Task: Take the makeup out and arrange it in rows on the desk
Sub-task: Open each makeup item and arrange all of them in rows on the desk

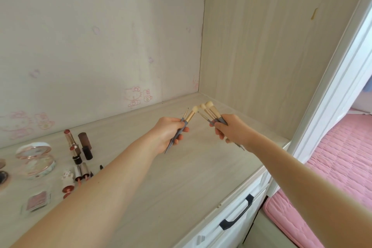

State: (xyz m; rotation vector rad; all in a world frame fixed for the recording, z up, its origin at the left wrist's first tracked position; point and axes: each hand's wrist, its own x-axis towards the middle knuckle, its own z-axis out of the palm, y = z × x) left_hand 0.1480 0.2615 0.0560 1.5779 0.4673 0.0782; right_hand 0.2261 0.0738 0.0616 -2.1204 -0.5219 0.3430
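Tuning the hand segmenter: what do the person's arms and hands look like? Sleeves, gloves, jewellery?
Both bare. The left forearm and right forearm show no sleeve up to the frame edge. The left hand and right hand wear no gloves; no ring, watch or bracelet is visible.

Head cam (wide-angle) looks fwd and down — close over desk (181,177).

Bare left hand (170,132), bare right hand (231,131), bare wrists, long bare forearms

Lipsticks (77,147) lie on the desk (181,177), right of the compact (35,159).
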